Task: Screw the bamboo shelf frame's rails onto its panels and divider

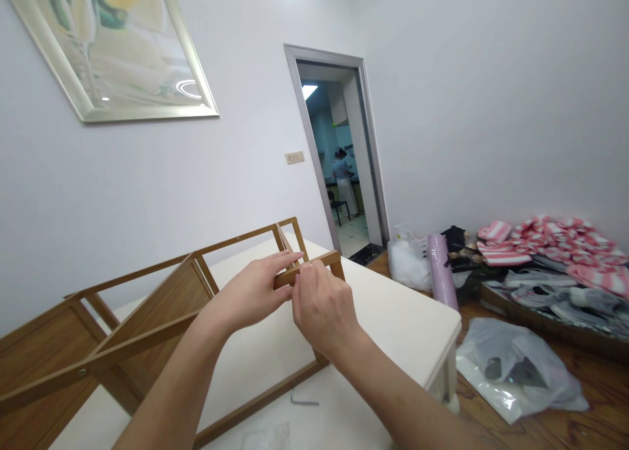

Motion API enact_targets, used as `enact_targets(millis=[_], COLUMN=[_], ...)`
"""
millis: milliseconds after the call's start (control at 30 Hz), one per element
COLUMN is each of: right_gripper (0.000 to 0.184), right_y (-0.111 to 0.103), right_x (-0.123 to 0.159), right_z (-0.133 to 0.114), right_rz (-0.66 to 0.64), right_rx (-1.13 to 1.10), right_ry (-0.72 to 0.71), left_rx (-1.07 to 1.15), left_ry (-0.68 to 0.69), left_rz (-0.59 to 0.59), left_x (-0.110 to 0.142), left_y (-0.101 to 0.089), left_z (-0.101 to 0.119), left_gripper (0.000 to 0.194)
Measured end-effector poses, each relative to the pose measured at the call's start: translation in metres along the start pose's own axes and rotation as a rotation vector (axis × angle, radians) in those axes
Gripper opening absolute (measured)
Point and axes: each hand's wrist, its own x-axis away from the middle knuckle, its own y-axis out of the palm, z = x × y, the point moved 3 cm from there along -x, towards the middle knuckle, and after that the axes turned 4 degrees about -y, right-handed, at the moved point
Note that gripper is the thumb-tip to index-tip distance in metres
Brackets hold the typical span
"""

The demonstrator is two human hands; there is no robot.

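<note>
A brown wooden shelf frame [142,335] lies on its side across the white table [393,312], with wooden panels between its long rails. Near its right end, my left hand [258,289] straddles a rail [324,259], fingers stretched along the top and thumb beneath. Against the same rail, just right of those fingertips, my right hand [324,306] is closed with its fingers pinched together. Whatever sits between the right fingertips is hidden by the hand. An L-shaped hex key [304,403] rests on the tabletop below the hands, beside the frame's lower rail.
A small clear plastic bag [265,437] lies at the table's near edge. On the wooden floor to the right are a plastic bag [521,368], a purple roll [442,270] and pink striped cloth [555,243]. Through the doorway, a person [343,178] stands in another room.
</note>
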Motion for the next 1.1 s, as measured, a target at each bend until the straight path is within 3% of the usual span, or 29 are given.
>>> enact_targets(millis=[233,500,700,1100], right_gripper=[0.01,0.026,0.011,0.015], right_y=[0.0054,0.0027,-0.0011,0.004], right_x=[-0.0012,0.0037,0.0072,0.0], right_z=[0.0028,0.0068,0.0038,-0.0003], right_rz=[-0.048,0.009,0.009,-0.04], right_rx=[0.085,0.028,-0.112,0.102], right_ry=[-0.014,0.024,0.076,-0.022], left_rx=[-0.002,0.005,-0.005,0.051], left_ry=[0.005,-0.027,-0.015,0.029], left_rz=[-0.007,-0.009,0.008,0.016], left_x=[-0.0001,0.0013,0.0013,0.002], left_y=[-0.0013,-0.0009,-0.0011,-0.0025], left_z=[0.0031,0.003,0.0023,0.0048], left_gripper=[0.05,0.051,0.053,0.052])
